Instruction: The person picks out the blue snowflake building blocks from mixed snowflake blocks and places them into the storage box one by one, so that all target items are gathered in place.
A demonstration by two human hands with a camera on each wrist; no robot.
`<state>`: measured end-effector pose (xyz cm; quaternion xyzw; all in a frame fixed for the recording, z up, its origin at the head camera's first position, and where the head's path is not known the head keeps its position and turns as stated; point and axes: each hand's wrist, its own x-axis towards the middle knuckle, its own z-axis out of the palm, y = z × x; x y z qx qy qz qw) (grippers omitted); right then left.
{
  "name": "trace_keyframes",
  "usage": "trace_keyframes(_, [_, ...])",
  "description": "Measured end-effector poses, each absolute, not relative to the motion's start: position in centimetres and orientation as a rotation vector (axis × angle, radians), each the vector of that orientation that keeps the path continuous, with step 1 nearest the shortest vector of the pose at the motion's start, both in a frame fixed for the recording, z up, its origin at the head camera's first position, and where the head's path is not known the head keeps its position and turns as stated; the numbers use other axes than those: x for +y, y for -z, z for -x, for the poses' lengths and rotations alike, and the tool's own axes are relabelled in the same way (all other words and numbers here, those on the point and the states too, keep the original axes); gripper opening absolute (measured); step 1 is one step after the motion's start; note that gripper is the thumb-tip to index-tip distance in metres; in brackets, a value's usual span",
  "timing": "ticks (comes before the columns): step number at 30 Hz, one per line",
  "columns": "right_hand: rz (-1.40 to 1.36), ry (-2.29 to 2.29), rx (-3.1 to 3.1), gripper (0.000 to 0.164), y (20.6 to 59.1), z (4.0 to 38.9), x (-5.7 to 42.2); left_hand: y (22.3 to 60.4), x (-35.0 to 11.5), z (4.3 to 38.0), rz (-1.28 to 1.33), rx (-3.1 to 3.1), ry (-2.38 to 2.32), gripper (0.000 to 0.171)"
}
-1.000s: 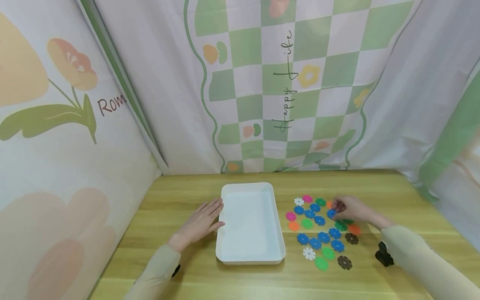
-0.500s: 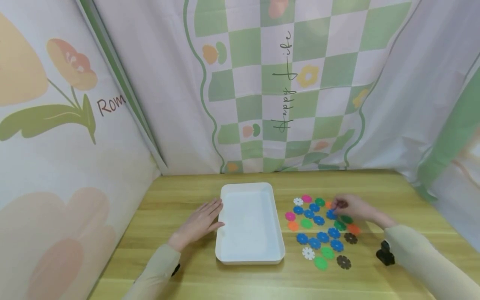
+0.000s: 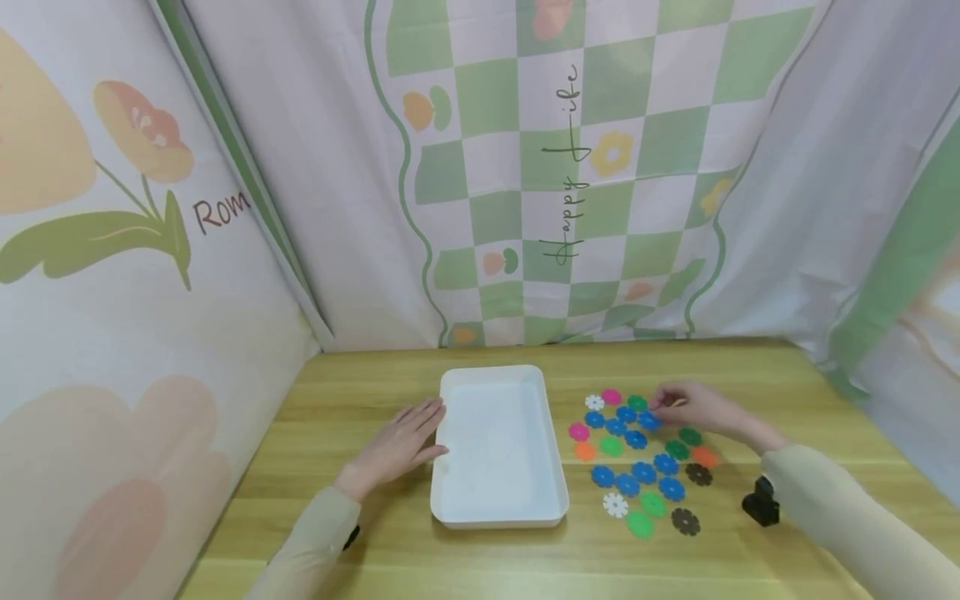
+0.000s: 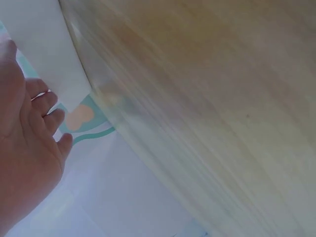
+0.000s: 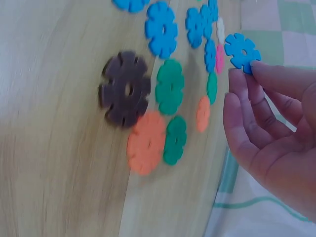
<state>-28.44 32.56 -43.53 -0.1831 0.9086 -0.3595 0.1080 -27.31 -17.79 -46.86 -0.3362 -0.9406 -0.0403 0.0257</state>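
My right hand (image 3: 697,410) pinches a blue notched plastic disc, a snowflake building disc (image 5: 243,53), between thumb and fingers. In the right wrist view the disc is raised off the table and tilted. Spread below and to the left of this hand are several more such discs in blue, green, orange, pink, white and brown, among them a brown disc (image 5: 126,90) and an orange disc (image 5: 146,143). With fingers extended, my left hand (image 3: 399,446) touches the left rim of a white rectangular tray (image 3: 498,454); no discs lie in it. In the left wrist view its fingers lie along the tray's side.
The wooden table (image 3: 375,554) meets a printed curtain (image 3: 495,200) at the back and a patterned panel (image 3: 90,350) at the left. Close to the right sleeve is a small black object (image 3: 762,502). The discs lie to the right of the tray.
My right hand has picked up the blue disc from the upper right of the spread and shifted slightly left with it. My left hand stays at the tray.
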Motion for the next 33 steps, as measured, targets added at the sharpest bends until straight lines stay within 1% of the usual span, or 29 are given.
trace_keyframes(7, [0.451, 1.179, 2.555, 0.028, 43.1, 28.3, 30.5, 46.7, -17.9, 27.3, 1.035, -2.931, 0.127, 0.070])
trace_keyframes(12, [0.407, 1.241, 2.476, 0.031, 42.8, 28.1, 28.6, 46.7, -17.9, 27.2, 1.036, -2.932, 0.109, 0.071])
trace_keyframes(17, [0.430, 1.261, 2.404, 0.028, 42.3, 28.0, 26.7, 46.6, -17.9, 27.2, 1.015, -2.958, 0.096, 0.072])
trace_keyframes(24, [0.544, 1.197, 2.378, 0.023, 41.8, 28.1, 23.7, 46.5, -17.9, 27.2, 1.011, -2.953, 0.111, 0.071])
trace_keyframes(33, [0.532, 1.198, 2.308, 0.018, 41.2, 28.3, 18.9, 46.7, -18.0, 27.0, 1.027, -2.928, 0.140, 0.071])
